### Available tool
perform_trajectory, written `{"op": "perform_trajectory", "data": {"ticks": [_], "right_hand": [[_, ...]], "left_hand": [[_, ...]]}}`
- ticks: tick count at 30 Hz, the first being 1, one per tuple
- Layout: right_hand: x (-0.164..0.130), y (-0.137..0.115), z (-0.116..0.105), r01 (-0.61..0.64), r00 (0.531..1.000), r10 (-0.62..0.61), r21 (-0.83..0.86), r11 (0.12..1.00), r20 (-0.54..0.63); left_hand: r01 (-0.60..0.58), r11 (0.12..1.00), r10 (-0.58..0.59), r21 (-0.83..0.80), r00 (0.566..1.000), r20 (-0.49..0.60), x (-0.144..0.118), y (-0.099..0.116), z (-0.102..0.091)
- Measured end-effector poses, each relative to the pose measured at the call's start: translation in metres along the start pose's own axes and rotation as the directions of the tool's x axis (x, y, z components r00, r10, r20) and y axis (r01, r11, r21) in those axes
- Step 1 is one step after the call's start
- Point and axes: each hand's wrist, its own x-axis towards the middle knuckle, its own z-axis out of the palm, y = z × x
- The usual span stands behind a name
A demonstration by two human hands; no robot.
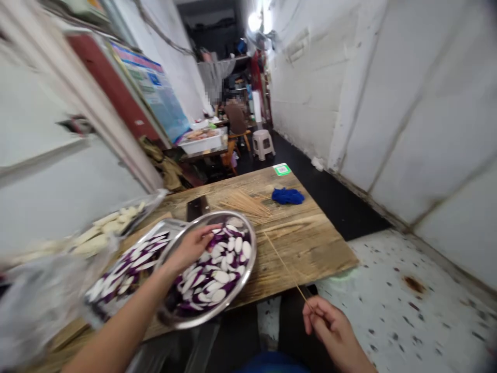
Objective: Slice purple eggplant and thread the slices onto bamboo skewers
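Note:
My left hand [194, 247] reaches over the rim into a round steel bowl [248, 269] of cut eggplant slices [220, 277], white-fleshed with purple skin. Its fingers are loosely stretched at the upper slices, and I see no slice plainly gripped. Low on the right, beyond the table's front edge, my right hand [330, 324] pinches one end of a thin bamboo skewer [285, 267]. The skewer slants up and left above the wood, with nothing threaded on it. A steel tray [171, 224] beside the bowl carries skewered-looking eggplant pieces [132, 264], partly hidden by my left forearm.
Loose bamboo skewers [246, 203] lie behind the bowl, near a dark phone-like object [197, 207]. A blue cloth bundle [288, 196] and a green code card [281, 169] sit on the wooden table [310, 243]. Pale slices [112, 223] in plastic lie left. A person [235, 116] sits farther back.

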Motion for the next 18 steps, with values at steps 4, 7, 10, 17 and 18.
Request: {"op": "perform_trajectory", "data": {"ticks": [4, 7, 10, 17, 18], "right_hand": [[-0.008, -0.010, -0.033, 0.058, 0.980, -0.053, 0.024, 0.998, -0.190], [-0.020, -0.009, -0.056, 0.071, 0.921, -0.035, 0.079, 0.994, -0.389], [-0.041, 0.000, -0.076, 0.063, 0.839, 0.009, 0.114, 0.991, -0.545], [-0.092, 0.024, -0.109, -0.007, 0.688, 0.060, 0.076, 0.997, -0.723], [-0.097, 0.026, -0.111, -0.013, 0.672, 0.055, 0.062, 0.998, -0.739]], "left_hand": [[-0.310, 0.819, 0.366, 0.483, 0.930, -0.023, 0.014, 0.066, 0.009], [-0.531, 0.679, 0.585, 0.506, 0.808, 0.063, 0.033, 0.130, 0.042], [-0.726, 0.555, 0.708, 0.406, 0.669, 0.227, 0.052, 0.190, 0.105], [-0.753, 0.504, 0.626, 0.424, 0.656, 0.421, 0.107, 0.252, 0.248], [-0.742, 0.491, 0.616, 0.457, 0.667, 0.421, 0.109, 0.255, 0.254]]}}
